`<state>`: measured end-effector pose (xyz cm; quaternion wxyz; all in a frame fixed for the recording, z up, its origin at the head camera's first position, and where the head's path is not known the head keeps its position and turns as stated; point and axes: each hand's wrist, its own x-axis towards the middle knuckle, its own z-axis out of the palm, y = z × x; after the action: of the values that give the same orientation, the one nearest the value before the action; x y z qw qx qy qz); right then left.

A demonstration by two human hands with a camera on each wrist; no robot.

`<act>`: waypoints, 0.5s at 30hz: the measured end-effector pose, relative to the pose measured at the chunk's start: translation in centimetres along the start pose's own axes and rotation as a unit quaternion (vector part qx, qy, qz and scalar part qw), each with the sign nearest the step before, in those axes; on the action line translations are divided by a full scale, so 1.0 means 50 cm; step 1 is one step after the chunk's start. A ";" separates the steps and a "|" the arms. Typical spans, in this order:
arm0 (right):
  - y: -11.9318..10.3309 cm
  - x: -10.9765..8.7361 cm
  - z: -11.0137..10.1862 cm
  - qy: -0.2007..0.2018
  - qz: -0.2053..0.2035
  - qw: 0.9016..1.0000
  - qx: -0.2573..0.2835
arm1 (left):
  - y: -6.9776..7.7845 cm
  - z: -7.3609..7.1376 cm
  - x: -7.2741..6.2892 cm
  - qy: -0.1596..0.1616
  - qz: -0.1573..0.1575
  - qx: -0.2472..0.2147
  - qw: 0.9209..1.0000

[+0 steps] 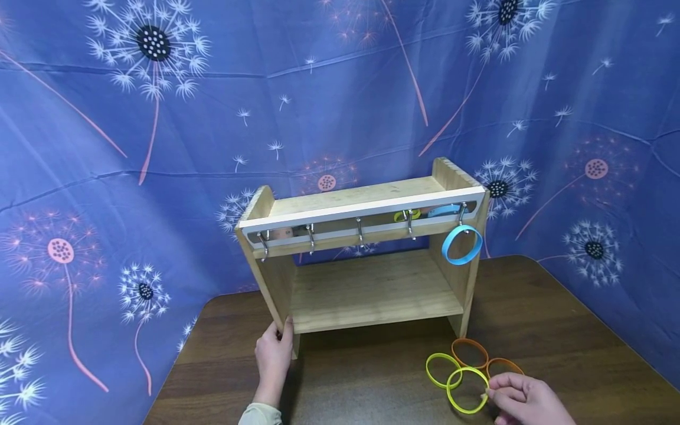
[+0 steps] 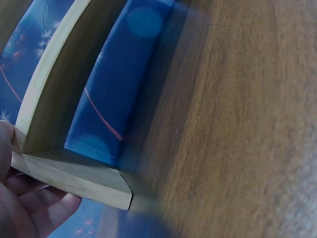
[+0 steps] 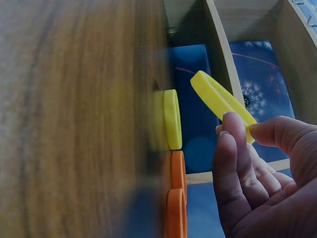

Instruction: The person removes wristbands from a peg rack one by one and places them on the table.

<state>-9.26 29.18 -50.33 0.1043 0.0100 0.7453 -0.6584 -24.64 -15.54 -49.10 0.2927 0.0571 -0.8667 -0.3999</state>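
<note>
My right hand (image 1: 523, 398) pinches a yellow ring (image 3: 218, 96) between thumb and fingers, holding it above the table at the front right. In the head view that ring overlaps a second yellow ring (image 1: 429, 370), which lies on the table beside two orange rings (image 1: 470, 340). My left hand (image 1: 274, 354) grips the lower left edge of a wooden rack (image 1: 372, 289), thumb at the front and fingers behind the side panel (image 2: 79, 186). A blue ring (image 1: 445, 251) hangs from the rightmost of several metal hooks (image 1: 361, 233) along the rack's front rail.
The rack stands on a brown wooden table (image 1: 361, 389) and has an upper and a lower shelf. A mirror-like strip (image 1: 340, 229) behind the hooks reflects the rings. Blue cloth (image 1: 361, 112) with dandelion prints hangs behind and at both sides.
</note>
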 end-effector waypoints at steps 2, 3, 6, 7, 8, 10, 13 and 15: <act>0.004 -0.001 0.001 0.005 -0.003 1.000 -0.029 | 0.000 0.000 0.000 0.001 0.002 0.000 1.000; 0.006 -0.002 0.002 0.008 -0.006 0.999 -0.046 | 0.000 0.000 0.000 0.001 0.003 0.000 1.000; 0.013 -0.003 0.003 0.018 -0.014 0.996 -0.090 | -0.001 -0.001 0.000 0.000 0.000 0.003 1.000; 0.016 -0.002 0.003 0.019 -0.019 0.994 -0.101 | -0.002 -0.001 0.001 0.000 -0.001 0.003 1.000; 0.018 -0.002 0.002 0.019 -0.020 0.994 -0.107 | -0.002 -0.001 0.001 -0.002 -0.003 0.003 1.000; 0.023 -0.002 0.000 0.015 -0.024 0.993 -0.116 | -0.002 -0.001 0.002 -0.004 -0.006 0.003 1.000; 0.028 -0.002 -0.006 0.003 -0.026 0.992 -0.125 | -0.001 -0.001 0.002 -0.007 -0.008 0.001 1.000; 0.031 -0.002 -0.010 -0.006 -0.027 0.992 -0.126 | -0.001 -0.001 0.001 -0.006 -0.008 0.002 1.000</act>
<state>-9.02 29.88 -51.76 0.0919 -0.0274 0.8218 -0.5616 -24.67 -15.60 -49.07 0.2844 0.0625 -0.8686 -0.4009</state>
